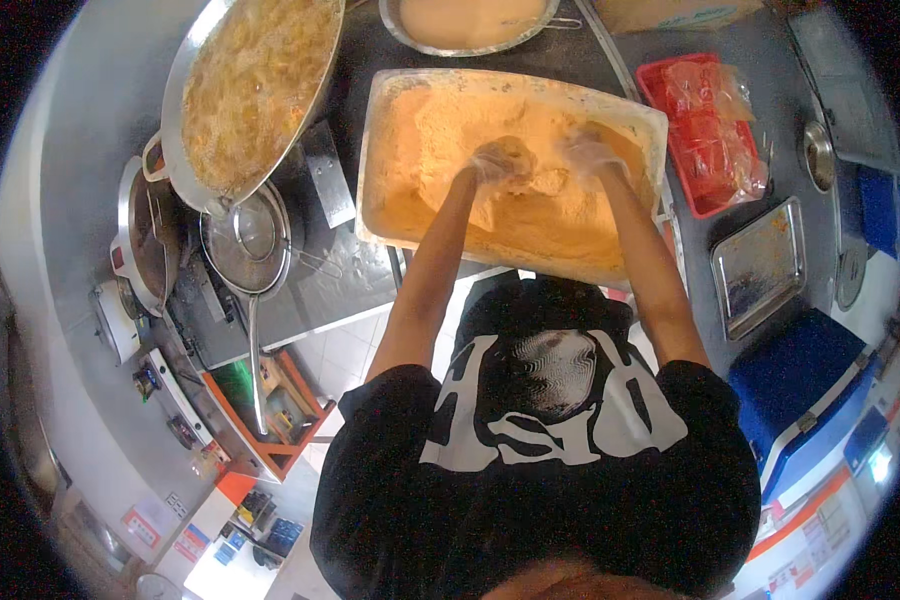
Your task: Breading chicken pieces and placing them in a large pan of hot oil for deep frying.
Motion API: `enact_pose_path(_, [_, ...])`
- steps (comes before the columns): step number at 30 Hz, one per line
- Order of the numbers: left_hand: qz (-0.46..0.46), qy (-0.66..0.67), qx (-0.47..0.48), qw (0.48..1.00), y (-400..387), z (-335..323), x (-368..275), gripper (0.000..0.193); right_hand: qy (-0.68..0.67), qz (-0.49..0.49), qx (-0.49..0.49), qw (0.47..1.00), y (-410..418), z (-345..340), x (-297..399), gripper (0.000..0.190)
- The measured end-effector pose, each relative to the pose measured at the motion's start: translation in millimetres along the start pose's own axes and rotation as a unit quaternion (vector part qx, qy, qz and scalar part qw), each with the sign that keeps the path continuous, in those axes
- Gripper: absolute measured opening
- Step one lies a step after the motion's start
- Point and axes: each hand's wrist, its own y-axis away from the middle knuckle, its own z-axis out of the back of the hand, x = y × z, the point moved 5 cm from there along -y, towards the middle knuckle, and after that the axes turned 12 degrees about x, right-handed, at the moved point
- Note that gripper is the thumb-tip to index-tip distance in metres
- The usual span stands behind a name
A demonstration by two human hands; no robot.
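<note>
A large rectangular tub (511, 81) of orange-yellow flour-like powder (450, 120) stands in front of me. Both hands are inside it and seem to wear thin clear plastic gloves. My left hand (501, 159) is down in the powder near the middle, its fingers partly covered. To its right, my right hand (594, 152) is blurred over the powder. Whether either hand holds anything cannot be made out. A powdery clump (547, 180) lies between them. Beyond the tub is a metal bowl (461, 51) of pale, batter-like liquid (469, 21).
At upper left, a large pan (174, 112) holds bubbling oil (247, 97). Below it, a round strainer (255, 262) rests with its long handle jutting over the counter edge. A red basket (690, 161) with plastic bags and a metal tray (761, 266) are on the right, above a blue-lidded box (795, 375).
</note>
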Motion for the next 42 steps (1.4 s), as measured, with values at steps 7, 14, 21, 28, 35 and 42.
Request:
enact_pose_path(7, [0.103, 0.077, 0.022, 0.991, 7, 4, -65, 0.026, -0.466, 0.277, -0.192, 0.818, 25, -125, -15, 0.052])
enact_pose_path(14, [0.129, 0.014, -0.013, 0.991, 22, 16, -79, 0.022, -0.022, 0.113, -0.202, 0.973, 58, -56, 36, 0.027])
enact_pose_path(21, [0.136, 0.115, -0.021, 0.984, 12, -13, -46, 0.03, -0.101, 0.072, -0.245, 0.962, 53, -38, 25, 0.029])
enact_pose_path(28, [0.097, 0.036, -0.007, 0.995, 24, 12, -29, 0.052, -0.128, -0.025, -0.098, 0.987, 124, -46, 31, 0.042])
enact_pose_path(35, [0.117, 0.046, 0.103, 0.987, 12, 31, -68, 0.035, -0.149, -0.099, -0.081, 0.981, 65, -95, 5, 0.042])
enact_pose_path(42, [0.104, -0.208, -0.029, 0.972, 5, 6, -75, 0.017, -0.002, 0.133, -0.387, 0.912, 30, -73, 29, 0.03])
